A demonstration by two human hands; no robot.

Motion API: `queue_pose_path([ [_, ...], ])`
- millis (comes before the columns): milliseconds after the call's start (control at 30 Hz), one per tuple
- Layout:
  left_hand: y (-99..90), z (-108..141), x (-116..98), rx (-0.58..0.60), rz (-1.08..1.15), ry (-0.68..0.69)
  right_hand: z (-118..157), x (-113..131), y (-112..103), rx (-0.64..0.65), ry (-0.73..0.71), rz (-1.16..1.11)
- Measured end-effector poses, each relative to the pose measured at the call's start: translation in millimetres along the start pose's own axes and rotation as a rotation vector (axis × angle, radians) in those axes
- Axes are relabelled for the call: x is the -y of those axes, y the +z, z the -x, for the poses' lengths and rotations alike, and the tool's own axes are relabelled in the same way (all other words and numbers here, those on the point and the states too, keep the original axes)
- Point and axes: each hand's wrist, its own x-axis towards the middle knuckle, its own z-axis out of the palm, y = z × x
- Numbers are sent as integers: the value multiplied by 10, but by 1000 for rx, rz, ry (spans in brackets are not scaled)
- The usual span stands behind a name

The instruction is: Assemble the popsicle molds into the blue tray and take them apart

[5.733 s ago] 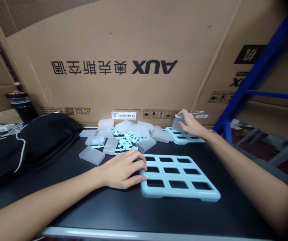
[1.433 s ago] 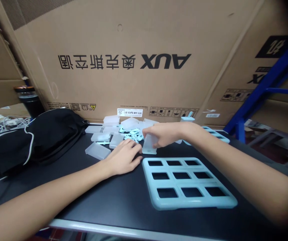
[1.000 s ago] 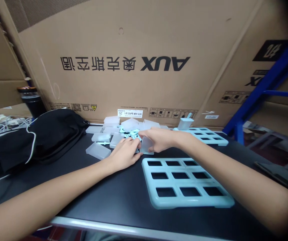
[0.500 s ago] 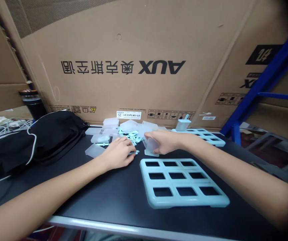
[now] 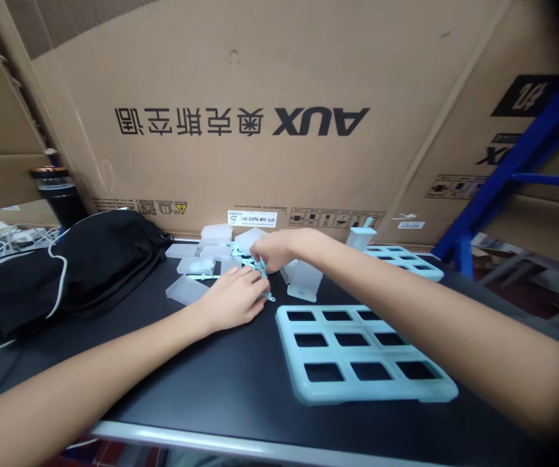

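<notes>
My left hand rests on the table with its fingers curled over a light-blue ice pop stick, whose end sticks out beyond the fingertips. My right hand reaches down into a pile of light-blue sticks, fingers bent together; what they pinch is hidden. Just right of it a frosted clear ice pop mould stands on the table, close beside another. More frosted moulds lie behind and left of the pile. One mould lies by my left wrist.
A light-blue frame with nine openings lies at front right, partly under my right forearm. Behind it is a second frame with a mould and stick upright at its left. A black bag and a dark bottle stand left; a large carton stands behind.
My right hand has let go of the clear mould, which now stands on the table, and has moved left into the stick pile. My left hand stays nearly in place.
</notes>
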Motion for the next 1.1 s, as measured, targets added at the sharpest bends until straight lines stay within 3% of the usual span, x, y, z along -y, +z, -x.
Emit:
queue_pose_path([
  [133,2,-4,-8,-11,4,21,-93,73,82,14,95,59],
  [367,12,-20,-19,-53,1,40,-110,-27,180,-136,-11,147],
  [600,-19,-12,-46,-221,67,79,1,-230,84,-274,66,179],
  [767,-82,17,-50,-324,273,23,293,-435,-40,-429,30,-60],
  [900,-36,18,-35,-420,445,25,665,-450,-90,-490,8,-272],
  [1000,-3,15,-34,-497,516,33,960,-400,6,-524,20,-353],
  [1100,-6,21,-35,-510,513,45,1182,-417,250,-585,101,-394],
])
